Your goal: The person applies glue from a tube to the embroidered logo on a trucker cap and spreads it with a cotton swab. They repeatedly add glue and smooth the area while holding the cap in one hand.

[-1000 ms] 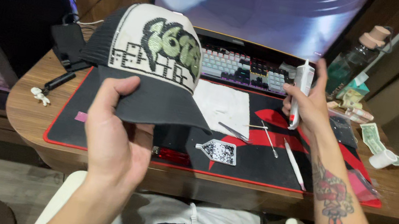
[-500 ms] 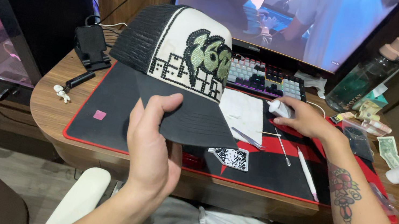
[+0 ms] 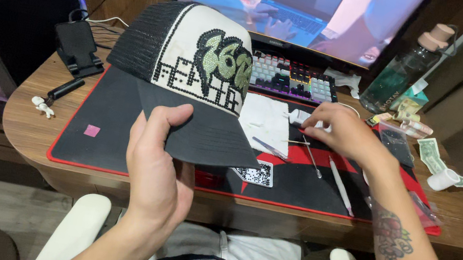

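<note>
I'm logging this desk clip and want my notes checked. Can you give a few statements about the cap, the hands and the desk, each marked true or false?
1. The left hand holds the cap by its dark brim. True.
2. The right hand grips the water bottle. False: it rests on a small white tube on the desk mat; the bottle stands apart, behind.
3. The cap's front panel is white. True.
4. The keyboard lies on the person's lap. False: it lies on the desk below the monitor.

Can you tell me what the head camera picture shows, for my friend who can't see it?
A person's left hand holds up a black and white cap by its brim over a desk mat. Their right hand rests on a small white tube lying on the mat, near a keyboard and a bottle.
</note>
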